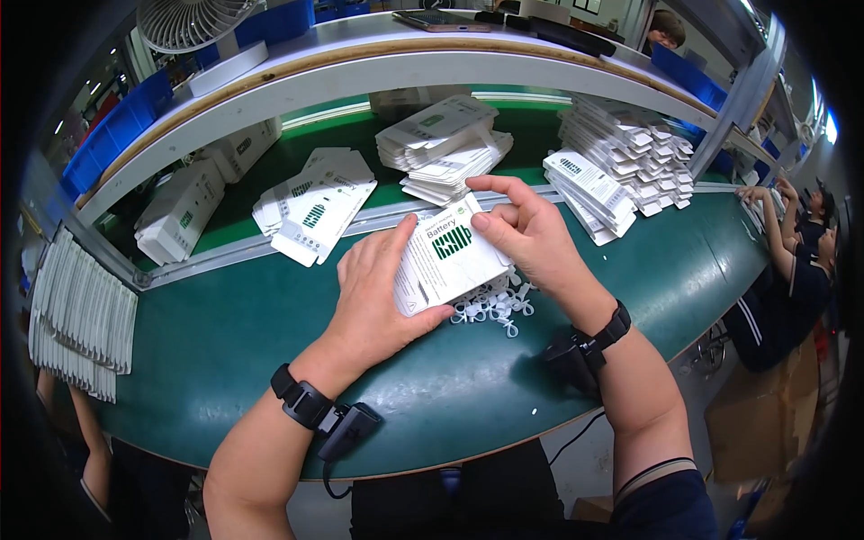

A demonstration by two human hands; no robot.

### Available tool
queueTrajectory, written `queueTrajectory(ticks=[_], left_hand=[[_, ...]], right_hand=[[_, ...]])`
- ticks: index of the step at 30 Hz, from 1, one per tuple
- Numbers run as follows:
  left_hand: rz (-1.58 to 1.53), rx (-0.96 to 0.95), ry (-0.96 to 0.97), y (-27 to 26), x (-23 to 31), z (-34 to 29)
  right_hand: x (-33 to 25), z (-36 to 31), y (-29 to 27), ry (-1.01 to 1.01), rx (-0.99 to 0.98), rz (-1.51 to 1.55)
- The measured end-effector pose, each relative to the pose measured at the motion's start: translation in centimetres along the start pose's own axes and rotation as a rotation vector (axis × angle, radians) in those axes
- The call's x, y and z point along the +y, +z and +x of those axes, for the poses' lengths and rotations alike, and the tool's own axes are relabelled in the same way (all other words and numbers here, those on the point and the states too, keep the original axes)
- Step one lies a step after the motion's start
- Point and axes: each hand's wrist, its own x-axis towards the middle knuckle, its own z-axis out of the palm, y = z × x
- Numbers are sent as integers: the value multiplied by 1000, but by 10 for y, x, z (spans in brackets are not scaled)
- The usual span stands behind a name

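Observation:
A small white cardboard box (454, 261) with a green printed pattern is held tilted over the middle of the green table. My left hand (364, 292) grips its left side, with the thumb along the lower edge and the fingers behind the upper left. At the upper right corner, my right hand (533, 236) has its thumb on the box; the index finger curves over the top end. Just beneath the box lies a heap of small white looped plastic pieces (495, 309), partly covered by it.
Flat white cartons (324, 202) fan out behind my left hand. More carton stacks (441, 148) stand at the back centre, with piled cartons (621, 157) at the right. A tall stack (85, 306) occupies the left end. Overhead runs a shelf (378, 67); other people work at both sides.

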Motion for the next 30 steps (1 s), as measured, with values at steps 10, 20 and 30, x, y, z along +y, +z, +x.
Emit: queueTrajectory(ticks=[10, 20, 30], left_hand=[[-173, 31, -22, 4, 0, 1], [-86, 59, 1, 0, 4, 1], [-43, 98, 47, 0, 1, 0]], right_hand=[[0, 2, 1, 96, -31, 233], [2, 2, 0, 154, -3, 170], [1, 2, 0, -24, 7, -65]])
